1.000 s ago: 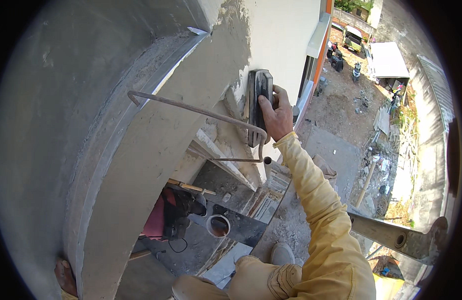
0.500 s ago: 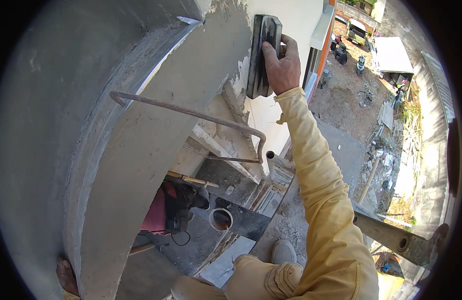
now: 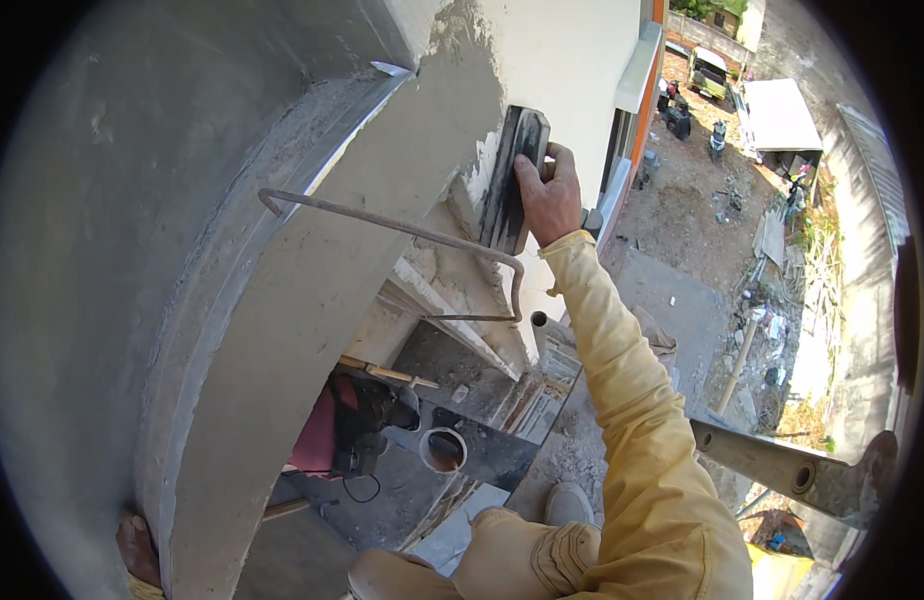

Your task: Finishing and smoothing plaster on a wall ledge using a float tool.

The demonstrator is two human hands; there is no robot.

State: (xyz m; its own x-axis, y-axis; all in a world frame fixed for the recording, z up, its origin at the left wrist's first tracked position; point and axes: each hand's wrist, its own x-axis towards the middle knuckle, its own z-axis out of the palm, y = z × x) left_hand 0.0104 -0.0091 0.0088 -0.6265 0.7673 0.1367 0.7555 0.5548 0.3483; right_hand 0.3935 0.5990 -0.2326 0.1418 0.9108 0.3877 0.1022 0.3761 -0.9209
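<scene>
Head view: right hand (image 3: 552, 205) clamped on the black plastering float (image 3: 507, 190); float lies just left of the palm, long axis near upright, top leaning right, where grey render (image 3: 437, 130) meets white wall (image 3: 567, 60); left hand (image 3: 139, 552) well apart, low at the ledge (image 3: 187, 340), grip indeterminable.

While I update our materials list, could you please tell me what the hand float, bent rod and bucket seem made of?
Hand float: probably plastic, dark, dull and smeared grey, with bevelled edges. Bent rod: likely steel, matt, its brownish colour suggesting rust. Bucket: perhaps plastic, judging by its pale, smooth-looking rim.
</scene>
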